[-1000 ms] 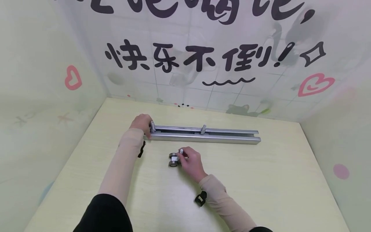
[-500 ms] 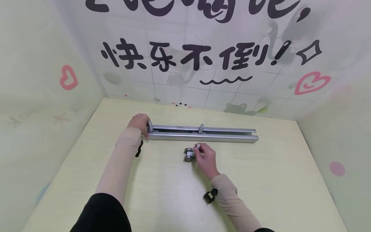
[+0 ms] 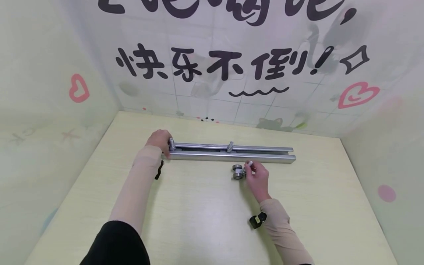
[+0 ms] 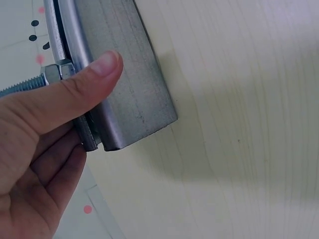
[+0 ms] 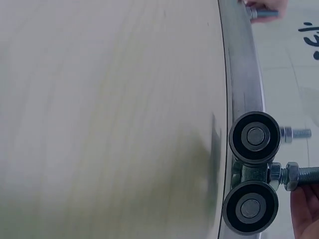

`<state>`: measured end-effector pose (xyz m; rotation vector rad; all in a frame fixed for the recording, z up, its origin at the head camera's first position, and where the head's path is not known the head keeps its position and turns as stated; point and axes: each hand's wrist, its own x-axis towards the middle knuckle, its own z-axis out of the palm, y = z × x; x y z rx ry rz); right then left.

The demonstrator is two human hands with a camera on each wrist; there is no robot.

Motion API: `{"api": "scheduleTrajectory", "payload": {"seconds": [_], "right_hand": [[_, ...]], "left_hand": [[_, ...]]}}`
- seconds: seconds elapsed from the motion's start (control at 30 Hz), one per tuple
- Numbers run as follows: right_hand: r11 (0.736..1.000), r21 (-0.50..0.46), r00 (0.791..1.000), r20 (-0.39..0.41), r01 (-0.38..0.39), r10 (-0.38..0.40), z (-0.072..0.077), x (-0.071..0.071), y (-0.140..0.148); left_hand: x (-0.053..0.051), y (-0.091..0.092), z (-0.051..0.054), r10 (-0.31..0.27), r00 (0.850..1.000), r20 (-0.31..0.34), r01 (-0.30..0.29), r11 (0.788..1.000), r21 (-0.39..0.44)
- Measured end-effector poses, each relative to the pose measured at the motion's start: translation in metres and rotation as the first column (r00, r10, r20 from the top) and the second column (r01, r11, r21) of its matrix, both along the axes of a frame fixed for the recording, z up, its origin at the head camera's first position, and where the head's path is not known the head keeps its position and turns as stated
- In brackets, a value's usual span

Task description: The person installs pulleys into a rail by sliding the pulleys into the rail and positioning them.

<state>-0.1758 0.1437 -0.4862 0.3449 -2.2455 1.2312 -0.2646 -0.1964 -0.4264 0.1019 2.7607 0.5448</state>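
Note:
A silver metal channel rail (image 3: 232,158) lies on the table, its slot facing up. My left hand (image 3: 158,141) grips its left end; in the left wrist view the thumb (image 4: 102,67) presses the side face and the fingers curl round the other side. Beside that hand a threaded bolt (image 3: 171,144) stands up from the slot. Another upright bolt (image 3: 230,147) is near the rail's middle. My right hand (image 3: 258,179) pinches the bolt stem of a roller trolley (image 3: 237,171) in front of the rail. The trolley's dark round wheels (image 5: 255,137) show in the right wrist view.
The pale wooden table (image 3: 205,221) reaches back to a printed wall sheet (image 3: 212,99) with black characters. Side panels (image 3: 391,162) stand left and right. The rail's right end lies open-ended on the tabletop.
My right hand has carried the roller trolley rightward and slightly back along the front of the rail. My left hand keeps its grip on the rail's left end.

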Motion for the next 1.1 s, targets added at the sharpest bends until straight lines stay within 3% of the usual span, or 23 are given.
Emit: {"api": "scheduleTrajectory", "payload": {"seconds": [0.27, 0.57, 1.1], "right_hand": [[0.995, 0.068, 0.996, -0.044, 0.079, -0.076, 0.008, -0.006, 0.033], [0.982, 0.062, 0.984, -0.029, 0.177, -0.175, 0.014, -0.01, 0.067], [0.941, 0.106, 0.941, 0.075, 0.321, -0.33, 0.027, -0.017, 0.131]], "left_hand": [[0.003, 0.001, 0.003, 0.0, 1.0, 0.002, 0.0, 1.0, 0.0], [0.002, 0.001, 0.004, 0.009, 1.0, 0.015, -0.009, 1.0, 0.01], [0.0, 0.0, 0.001, 0.009, 1.0, 0.021, -0.009, 1.0, 0.023]]}}
